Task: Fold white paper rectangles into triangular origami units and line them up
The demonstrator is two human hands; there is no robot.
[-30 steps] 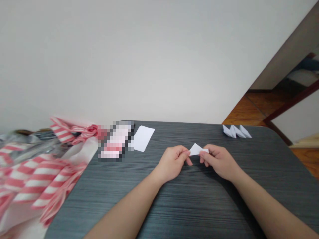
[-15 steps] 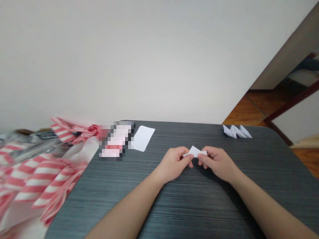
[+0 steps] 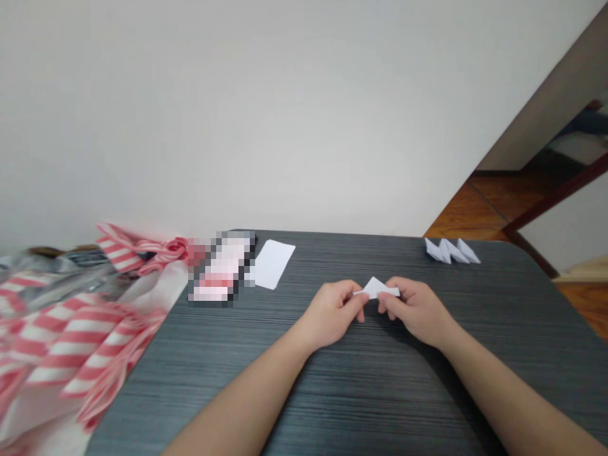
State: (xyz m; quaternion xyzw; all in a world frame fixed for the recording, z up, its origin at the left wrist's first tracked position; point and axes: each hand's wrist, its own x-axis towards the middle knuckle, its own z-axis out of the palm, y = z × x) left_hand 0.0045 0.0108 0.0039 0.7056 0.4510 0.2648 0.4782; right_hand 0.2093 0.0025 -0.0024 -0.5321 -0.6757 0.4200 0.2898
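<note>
Between my two hands is a small piece of folded white paper (image 3: pixel 375 288), with a pointed triangular top and a narrow strip along its lower edge. My left hand (image 3: pixel 332 314) pinches its left end between thumb and fingers. On the other side, my right hand (image 3: pixel 418 313) grips the right end the same way. Both hands are just above the dark table; the fingers behind the paper are partly hidden. Farther back on the right lie several folded white paper pieces (image 3: pixel 452 251), pointed and set side by side in a row.
The dark wood-grained table (image 3: pixel 304 392) meets a pale wall. Flat white paper (image 3: pixel 273 264) lies at the back left beside a pixelated, phone-like object (image 3: pixel 222 269). Red-and-white striped cloth (image 3: pixel 78 339) is heaped off the table's left side. Wooden floor (image 3: pixel 458 209) shows beyond the right.
The folded paper has shifted slightly right between my fingers, and its lower strip now looks straighter. Both hands stay nearly in place, still pinching it.
</note>
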